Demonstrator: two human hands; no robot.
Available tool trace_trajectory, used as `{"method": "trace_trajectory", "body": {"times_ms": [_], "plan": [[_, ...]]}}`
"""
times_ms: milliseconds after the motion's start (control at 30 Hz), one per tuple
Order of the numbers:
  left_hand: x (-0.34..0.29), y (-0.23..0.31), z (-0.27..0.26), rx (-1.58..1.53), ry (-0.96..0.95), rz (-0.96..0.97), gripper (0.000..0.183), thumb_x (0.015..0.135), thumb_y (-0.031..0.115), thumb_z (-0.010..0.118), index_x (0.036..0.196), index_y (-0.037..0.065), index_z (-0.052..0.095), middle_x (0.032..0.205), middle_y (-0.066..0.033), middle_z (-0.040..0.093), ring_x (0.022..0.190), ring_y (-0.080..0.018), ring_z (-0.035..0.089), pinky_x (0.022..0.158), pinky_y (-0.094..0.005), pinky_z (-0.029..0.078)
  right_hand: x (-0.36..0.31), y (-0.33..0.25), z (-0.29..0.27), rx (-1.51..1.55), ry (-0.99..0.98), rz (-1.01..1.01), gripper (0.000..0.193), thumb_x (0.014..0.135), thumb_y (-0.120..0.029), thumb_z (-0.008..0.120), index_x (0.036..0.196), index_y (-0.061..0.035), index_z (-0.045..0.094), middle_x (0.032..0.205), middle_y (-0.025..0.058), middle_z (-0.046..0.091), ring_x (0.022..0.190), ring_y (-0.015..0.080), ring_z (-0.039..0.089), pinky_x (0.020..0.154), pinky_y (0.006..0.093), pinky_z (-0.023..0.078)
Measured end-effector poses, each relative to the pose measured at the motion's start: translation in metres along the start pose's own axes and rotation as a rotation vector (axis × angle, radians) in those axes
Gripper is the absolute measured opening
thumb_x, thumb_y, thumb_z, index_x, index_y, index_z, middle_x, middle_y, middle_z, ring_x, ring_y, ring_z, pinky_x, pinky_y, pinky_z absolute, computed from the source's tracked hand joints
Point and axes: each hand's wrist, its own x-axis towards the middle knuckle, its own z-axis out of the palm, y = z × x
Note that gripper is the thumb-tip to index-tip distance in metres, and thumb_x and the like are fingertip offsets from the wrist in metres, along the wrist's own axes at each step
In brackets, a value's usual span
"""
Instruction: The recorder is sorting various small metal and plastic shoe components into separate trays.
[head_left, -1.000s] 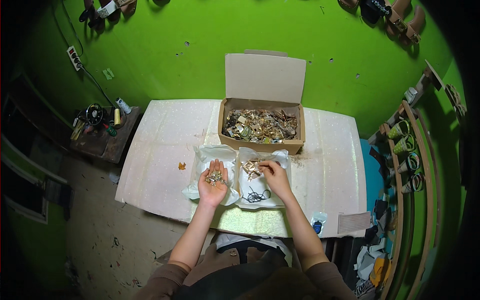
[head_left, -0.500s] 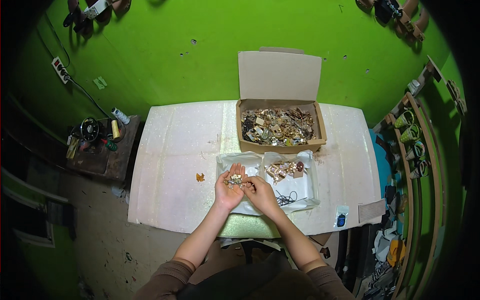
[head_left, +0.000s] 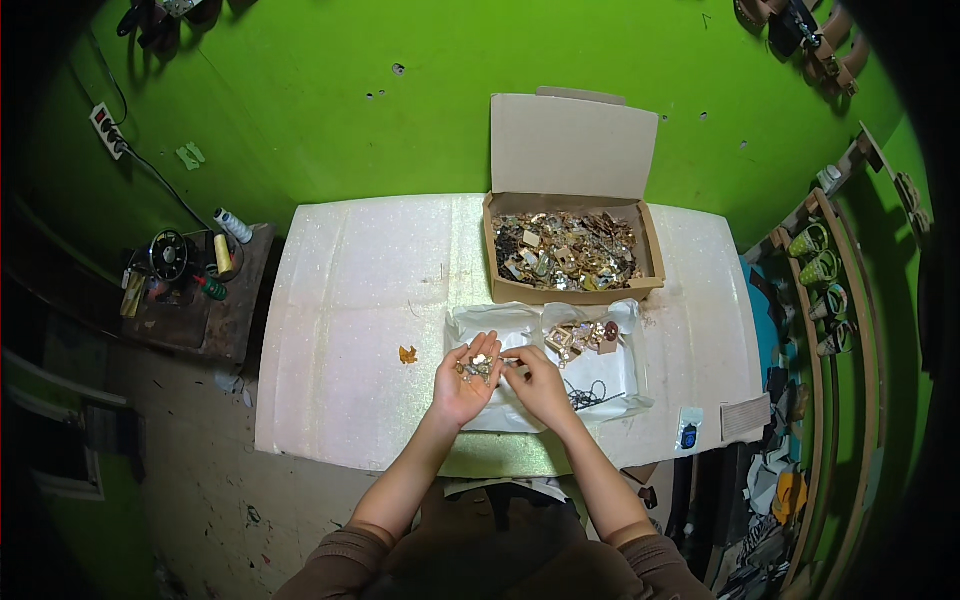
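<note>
My left hand point(head_left: 460, 398) is palm up over the left white tray point(head_left: 500, 320), fingers stretched, with several small shiny metal pieces point(head_left: 478, 366) lying on the palm. Beside its fingers, my right hand point(head_left: 542, 388) is closed in a pinch; what sits between the fingertips is too small to make out. The right white tray point(head_left: 622, 375) touches the left one. Gold and pinkish trinkets point(head_left: 578, 342) and a dark red piece lie at its far end, a black beaded cord point(head_left: 592, 396) at its near end.
Behind the trays stands an open cardboard box point(head_left: 570, 293) heaped with mixed trinkets point(head_left: 570, 250). An orange-brown scrap point(head_left: 408, 355) lies left on the pale tabletop point(head_left: 340, 320). Near the right edge are a small bagged blue-black item point(head_left: 689, 430) and a grey card point(head_left: 746, 417).
My view has shifted slightly, so the table things sit further right. The right fingertips have moved off the palm to beside the left fingers. The pieces on the palm lie more spread out.
</note>
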Motion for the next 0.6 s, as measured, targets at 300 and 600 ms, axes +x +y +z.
{"method": "trace_trajectory", "body": {"times_ms": [300, 600], "plan": [[0.001, 0.000, -0.008, 0.118, -0.083, 0.006, 0.042, 0.087, 0.020, 0.031, 0.125, 0.002, 0.034, 0.130, -0.0081, 0.039, 0.110, -0.0186, 0.044, 0.094, -0.0331, 0.033, 0.004, -0.008, 0.015, -0.307, -0.075, -0.219, 0.032, 0.069, -0.010, 0.061, 0.099, -0.0035, 0.053, 0.096, 0.0157, 0.050, 0.087, 0.0320, 0.053, 0.071, 0.0373, 0.045], [-0.001, 0.000, -0.012, 0.153, -0.048, 0.049, 0.043, 0.088, 0.021, 0.030, 0.126, 0.002, 0.031, 0.130, -0.0084, 0.038, 0.115, -0.0207, 0.040, 0.098, -0.0355, 0.031, 0.009, -0.010, 0.022, -0.255, -0.149, -0.226, 0.024, 0.069, -0.008, 0.058, 0.092, -0.0016, 0.054, 0.089, 0.0175, 0.053, 0.079, 0.0345, 0.055, 0.068, 0.0396, 0.046]]}}
